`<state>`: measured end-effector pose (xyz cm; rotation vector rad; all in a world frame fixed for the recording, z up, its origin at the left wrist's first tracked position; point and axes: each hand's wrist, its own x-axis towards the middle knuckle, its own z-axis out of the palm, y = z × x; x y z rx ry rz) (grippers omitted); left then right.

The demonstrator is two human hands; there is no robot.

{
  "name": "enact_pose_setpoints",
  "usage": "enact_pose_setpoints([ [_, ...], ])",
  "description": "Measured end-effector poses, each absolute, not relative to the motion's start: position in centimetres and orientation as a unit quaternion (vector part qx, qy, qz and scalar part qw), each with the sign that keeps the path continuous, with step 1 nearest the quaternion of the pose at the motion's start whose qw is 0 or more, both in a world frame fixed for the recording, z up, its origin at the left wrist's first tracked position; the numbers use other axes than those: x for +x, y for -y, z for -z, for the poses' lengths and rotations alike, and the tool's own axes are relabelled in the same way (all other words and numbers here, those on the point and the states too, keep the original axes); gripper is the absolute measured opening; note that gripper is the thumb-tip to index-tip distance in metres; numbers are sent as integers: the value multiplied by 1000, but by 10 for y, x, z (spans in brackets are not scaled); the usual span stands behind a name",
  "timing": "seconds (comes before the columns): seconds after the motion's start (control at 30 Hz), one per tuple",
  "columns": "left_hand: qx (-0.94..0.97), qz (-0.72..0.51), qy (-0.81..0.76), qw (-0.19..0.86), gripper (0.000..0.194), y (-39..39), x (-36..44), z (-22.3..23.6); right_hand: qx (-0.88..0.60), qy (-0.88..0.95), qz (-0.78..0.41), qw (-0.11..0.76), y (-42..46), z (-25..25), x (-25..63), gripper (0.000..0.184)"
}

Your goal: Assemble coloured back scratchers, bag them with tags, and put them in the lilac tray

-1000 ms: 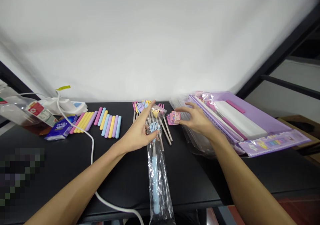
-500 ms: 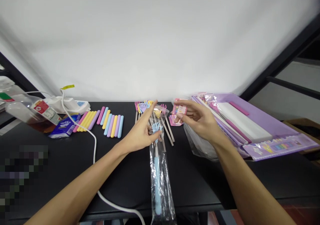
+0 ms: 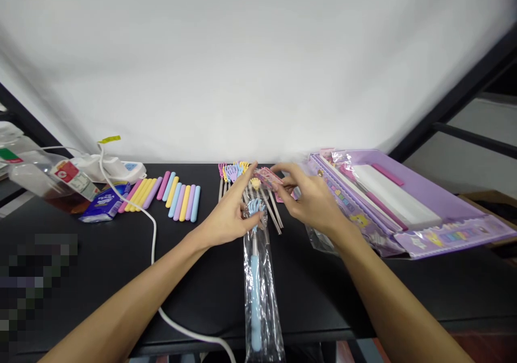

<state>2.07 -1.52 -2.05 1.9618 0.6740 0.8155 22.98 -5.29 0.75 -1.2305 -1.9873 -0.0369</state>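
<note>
A light-blue back scratcher point(image 3: 256, 298) lies inside a clear plastic sleeve point(image 3: 272, 304) that runs over the front edge of the table. My left hand point(image 3: 228, 215) grips the sleeve's upper end, beside the scratcher's claw-shaped head, with the thumb across it. Between the thumb and fingers of my right hand point(image 3: 309, 196) is a small pink printed card point(image 3: 269, 178), held just above the sleeve's top. More pink cards lie partly hidden behind that hand. Beyond my left hand are several metal scratcher rods with coloured claw heads point(image 3: 233, 172).
Pastel handles point(image 3: 183, 203) lie in rows on the black table point(image 3: 205, 304). At right sits an open purple box point(image 3: 424, 190). A bottle point(image 3: 52, 174), a blue tissue pack point(image 3: 105, 203), a power strip point(image 3: 131, 170) and a white cable point(image 3: 153, 234) occupy the left.
My right hand has moved left with the pink card, from above the other cards to the top of the sleeve. My left hand stays nearly still on the sleeve.
</note>
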Motion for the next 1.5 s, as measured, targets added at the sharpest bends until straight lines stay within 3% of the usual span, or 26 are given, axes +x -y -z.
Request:
enact_pose_setpoints([
  [0.1, 790, -323, -270, 446, 96, 17, 21, 19, -486, 784, 61, 382, 52, -10, 231, 21],
  [0.5, 787, -319, -264, 458, 99, 19, 21, 15, -517, 783, 36, 344, 43, -13, 247, 32],
  [0.83, 787, -314, -261, 464, 97, 19, 21, 13, -491, 782, 54, 381, 39, -17, 246, 27],
  [1.03, 776, -325, -260, 474, 98, 19, 21, 13, -504, 746, -117, 419, 38, -27, 243, 13],
  [1.13, 776, -327, -262, 471, 98, 19, 21, 15, -500, 734, -177, 423, 35, -35, 243, 16],
  [1.5, 776, -339, -267, 461, 102, 19, 22, 17, -501, 729, -320, 339, 25, -57, 242, 18],
])
